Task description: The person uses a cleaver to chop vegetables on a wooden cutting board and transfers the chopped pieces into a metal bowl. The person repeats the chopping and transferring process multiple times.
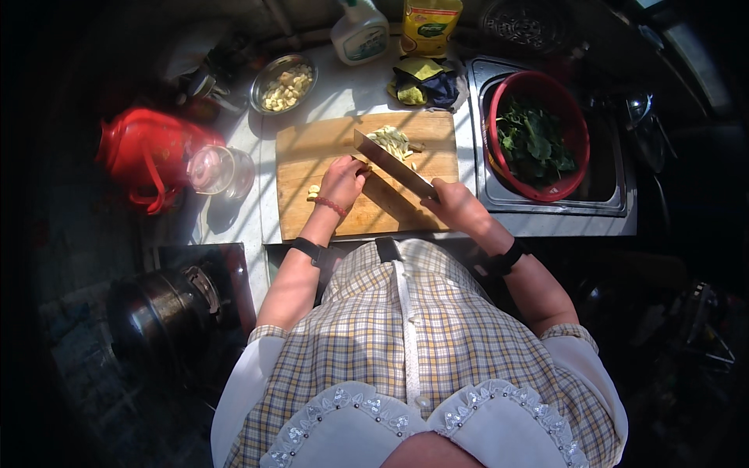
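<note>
A wooden cutting board (304,146) lies on the counter before me. My right hand (459,206) is closed on the handle of a cleaver (395,167), whose blade slants up and left over the board. Beside the blade, my left hand (344,178) rests on the board with bent fingers around a small piece, perhaps a garlic clove; its shape is mostly hidden. Sliced pale pieces, likely garlic (391,141), lie in a pile behind the blade. Several whole cloves (313,191) sit left of my left wrist.
A metal bowl of peeled cloves (288,88) stands behind the board. At left are a red kettle-like vessel (158,146) and a clear jar (237,172). Cloths (430,82) lie behind. A red basin of leafy greens (535,140) sits over the sink (491,202) at right.
</note>
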`<control>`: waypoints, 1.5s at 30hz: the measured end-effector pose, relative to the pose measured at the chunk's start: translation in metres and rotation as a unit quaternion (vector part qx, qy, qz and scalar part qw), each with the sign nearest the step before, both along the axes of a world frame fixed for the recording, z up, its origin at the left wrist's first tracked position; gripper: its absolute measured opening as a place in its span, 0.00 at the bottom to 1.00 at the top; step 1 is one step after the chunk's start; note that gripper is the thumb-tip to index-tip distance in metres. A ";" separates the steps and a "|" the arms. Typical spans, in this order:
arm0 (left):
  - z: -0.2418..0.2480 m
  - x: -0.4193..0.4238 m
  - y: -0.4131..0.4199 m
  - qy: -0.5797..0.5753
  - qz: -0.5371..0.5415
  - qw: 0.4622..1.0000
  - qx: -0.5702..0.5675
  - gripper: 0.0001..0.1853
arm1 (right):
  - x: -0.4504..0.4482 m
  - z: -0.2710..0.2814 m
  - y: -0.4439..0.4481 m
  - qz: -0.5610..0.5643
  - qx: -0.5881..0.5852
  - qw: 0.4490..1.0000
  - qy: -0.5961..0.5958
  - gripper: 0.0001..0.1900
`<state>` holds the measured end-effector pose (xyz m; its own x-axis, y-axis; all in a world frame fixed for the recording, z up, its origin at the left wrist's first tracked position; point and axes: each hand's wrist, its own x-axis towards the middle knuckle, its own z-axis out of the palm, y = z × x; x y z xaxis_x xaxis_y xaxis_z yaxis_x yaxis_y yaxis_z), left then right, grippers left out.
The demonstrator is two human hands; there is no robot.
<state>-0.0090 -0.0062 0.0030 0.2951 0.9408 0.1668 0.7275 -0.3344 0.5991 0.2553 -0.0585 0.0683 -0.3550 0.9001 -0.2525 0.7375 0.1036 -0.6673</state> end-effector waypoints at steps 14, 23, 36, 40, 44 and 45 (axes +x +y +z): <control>-0.003 -0.001 0.000 0.015 -0.023 0.997 0.065 0.07 | 0.003 0.004 0.003 0.015 -0.006 1.000 -0.012 0.15; -0.007 -0.003 0.002 0.015 -0.034 0.997 0.069 0.06 | 0.004 -0.003 0.009 0.042 0.010 0.999 -0.005 0.15; -0.010 -0.006 0.003 0.022 -0.030 0.997 0.064 0.07 | -0.002 -0.018 0.011 0.048 0.007 0.998 -0.026 0.14; -0.006 -0.003 0.006 0.018 -0.038 0.997 0.065 0.05 | -0.013 -0.035 0.012 0.035 0.041 0.999 0.001 0.14; 0.003 -0.009 0.009 -0.003 -0.042 0.998 0.041 0.04 | -0.019 -0.036 0.015 -0.019 0.030 0.998 0.050 0.15; 0.006 -0.014 0.010 -0.004 -0.016 0.999 0.034 0.04 | -0.018 -0.034 0.013 -0.043 0.019 0.998 0.051 0.15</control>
<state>-0.0233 0.0034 0.0094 0.3232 0.9174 0.2321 0.7112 -0.3973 0.5800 0.2372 -0.0455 0.0344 -0.2980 0.9368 -0.1835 0.6728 0.0698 -0.7365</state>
